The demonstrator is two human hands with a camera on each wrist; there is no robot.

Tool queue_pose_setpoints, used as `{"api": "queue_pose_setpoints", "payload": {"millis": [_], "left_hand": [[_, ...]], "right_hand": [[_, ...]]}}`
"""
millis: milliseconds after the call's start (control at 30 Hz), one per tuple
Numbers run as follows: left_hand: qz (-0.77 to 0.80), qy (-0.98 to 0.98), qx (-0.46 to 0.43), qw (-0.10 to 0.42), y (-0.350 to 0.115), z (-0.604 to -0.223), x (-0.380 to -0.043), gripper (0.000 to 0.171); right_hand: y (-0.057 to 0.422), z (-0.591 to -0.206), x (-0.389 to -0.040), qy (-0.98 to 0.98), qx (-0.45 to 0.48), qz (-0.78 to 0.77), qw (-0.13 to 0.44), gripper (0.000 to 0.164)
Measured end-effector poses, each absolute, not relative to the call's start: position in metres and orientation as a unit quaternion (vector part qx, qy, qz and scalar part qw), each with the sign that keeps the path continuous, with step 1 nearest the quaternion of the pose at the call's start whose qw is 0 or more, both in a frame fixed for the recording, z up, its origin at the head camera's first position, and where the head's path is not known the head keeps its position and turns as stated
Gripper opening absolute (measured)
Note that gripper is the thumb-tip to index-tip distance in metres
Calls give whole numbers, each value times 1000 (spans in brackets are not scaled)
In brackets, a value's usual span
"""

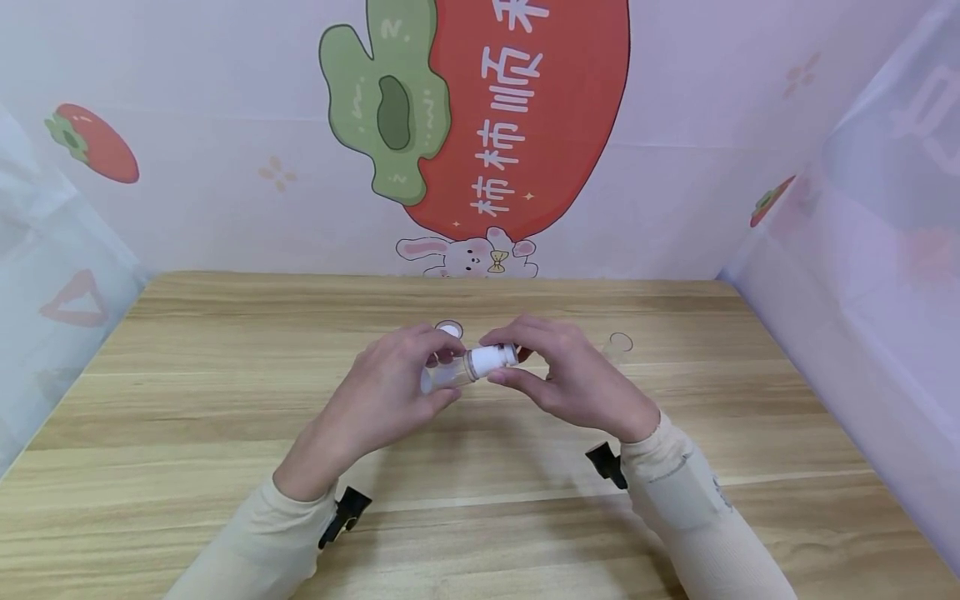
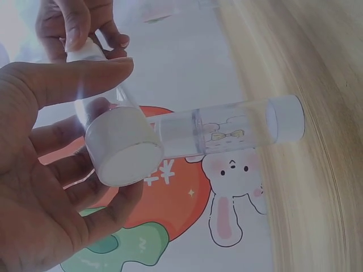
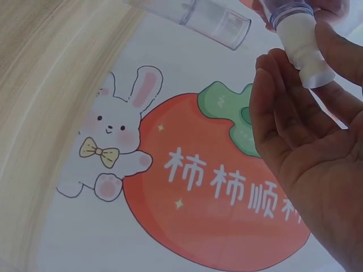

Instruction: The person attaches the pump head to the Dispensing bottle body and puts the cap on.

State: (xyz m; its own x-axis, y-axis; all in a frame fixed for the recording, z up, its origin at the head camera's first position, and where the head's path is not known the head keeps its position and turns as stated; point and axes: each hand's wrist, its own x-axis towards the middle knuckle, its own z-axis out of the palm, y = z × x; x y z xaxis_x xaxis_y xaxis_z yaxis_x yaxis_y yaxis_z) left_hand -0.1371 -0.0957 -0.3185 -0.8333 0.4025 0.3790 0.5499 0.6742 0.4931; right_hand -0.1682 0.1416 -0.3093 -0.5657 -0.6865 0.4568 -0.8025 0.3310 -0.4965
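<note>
Above the middle of the table, my left hand (image 1: 386, 392) grips a small clear bottle (image 1: 452, 373) by its body, tilted on its side. Its thick white base (image 2: 126, 153) faces the left wrist camera. At the other end, my right hand (image 1: 566, 371) holds the white pump head (image 1: 492, 359) between thumb and fingers. The right wrist view shows this white pump head (image 3: 300, 42) with the fingers curved around it. Just behind the hands stands a second clear bottle (image 1: 449, 328), mostly hidden by the left hand; its white bottom (image 2: 286, 119) shows in the left wrist view.
A clear cylindrical piece (image 1: 618, 343) stands on the wooden table (image 1: 225, 375) behind the right forearm. It appears as a clear tube (image 3: 215, 22) in the right wrist view. A printed cloth (image 1: 225, 150) hangs behind the table and along both sides.
</note>
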Motion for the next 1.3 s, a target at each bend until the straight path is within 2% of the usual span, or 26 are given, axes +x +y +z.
{"api": "queue_pose_setpoints", "payload": {"millis": [733,967,1300], "left_hand": [[-290,-912,-257,134,-93,-320,-136,38],[-295,-912,-254,130,-93,-320,-137,38],[-327,-903,-257,113,-96,-319,-138,38]], "right_hand": [[139,-310,-166,-848,400,344,46,12],[139,-309,-166,-845,397,357,44,19],[144,-306,-168,-817,435,370,80,34]]}}
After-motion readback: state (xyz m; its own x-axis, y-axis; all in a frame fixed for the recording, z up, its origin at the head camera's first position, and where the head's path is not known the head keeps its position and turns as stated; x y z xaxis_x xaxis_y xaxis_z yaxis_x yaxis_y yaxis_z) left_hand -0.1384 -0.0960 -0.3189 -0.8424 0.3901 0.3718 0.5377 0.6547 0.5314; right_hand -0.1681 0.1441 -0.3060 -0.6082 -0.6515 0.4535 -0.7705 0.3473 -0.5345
